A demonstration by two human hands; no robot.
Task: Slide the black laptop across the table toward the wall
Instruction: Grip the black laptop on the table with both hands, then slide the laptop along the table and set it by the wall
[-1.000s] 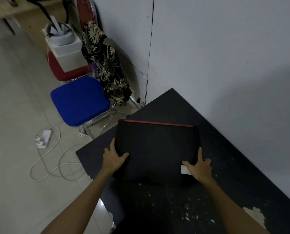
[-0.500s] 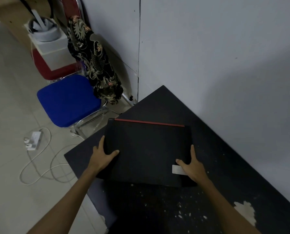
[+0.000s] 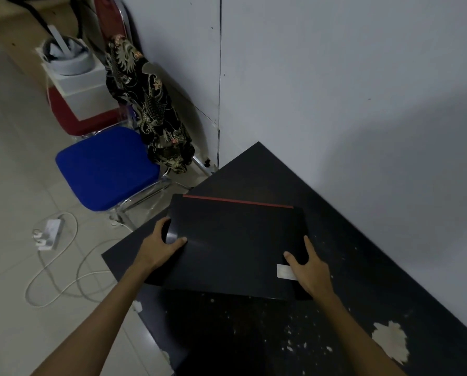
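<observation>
A closed black laptop with a red strip along its far edge lies flat on the black table. A white sticker sits near its near right corner. My left hand grips the laptop's left edge, thumb on the lid. My right hand grips the right edge near the sticker, thumb on top. The laptop's far left corner reaches the table's left edge. The grey wall runs along the table's right side, with a strip of bare table between it and the laptop.
A blue-seated chair with a patterned cloth on its back stands left of the table. A white power strip and looped cable lie on the tiled floor. A white box sits on a red chair behind. The tabletop has chipped pale patches.
Both hands keep their hold on the laptop's sides. The laptop looks turned slightly, and the camera view has shifted; any slide across the table is small.
</observation>
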